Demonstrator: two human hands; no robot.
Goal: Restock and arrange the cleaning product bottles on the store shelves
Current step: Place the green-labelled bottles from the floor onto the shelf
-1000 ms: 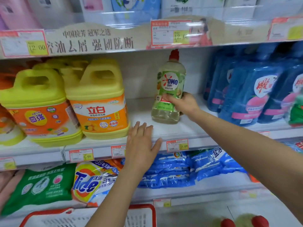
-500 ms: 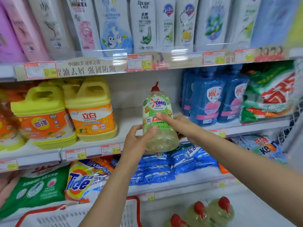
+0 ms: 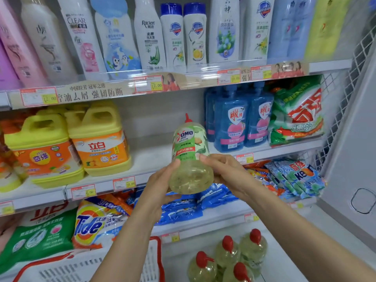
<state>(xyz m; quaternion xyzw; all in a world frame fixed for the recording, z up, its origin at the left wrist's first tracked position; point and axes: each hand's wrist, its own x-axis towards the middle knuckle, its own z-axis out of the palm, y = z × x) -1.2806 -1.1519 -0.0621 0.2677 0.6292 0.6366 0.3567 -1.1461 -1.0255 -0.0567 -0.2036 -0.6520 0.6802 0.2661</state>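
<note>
Two hands hold one clear OMO bottle (image 3: 190, 159) of pale yellow liquid in the air, in front of the middle shelf (image 3: 154, 157). The left hand (image 3: 160, 186) grips the bottle's lower left side, with its thumb lying up along the wall near the edge of the green label. The right hand (image 3: 221, 171) wraps the right side, and a fingertip presses on the label's lower corner. The bottle stands nearly upright with its red cap (image 3: 188, 118) on top. It touches no shelf.

Behind it is a bare stretch of the middle shelf, between the yellow and orange jugs (image 3: 99, 139) on the left and the blue bottles (image 3: 232, 123) on the right. A green detergent bag (image 3: 297, 112) leans just beside the blue bottles.

Four more bottles with red caps (image 3: 227, 257) stand close together on a white surface at the foot of the shelving, below the right forearm. A white basket with a red rim (image 3: 154, 261) sits to their left, partly hidden by the left arm.

On the lower shelf lie a Tide bag (image 3: 95, 224) and blue pouches (image 3: 183, 208). The top shelf carries a row of tall shampoo bottles (image 3: 173, 37). Red-edged price tags (image 3: 124, 183) run along the shelf fronts.
</note>
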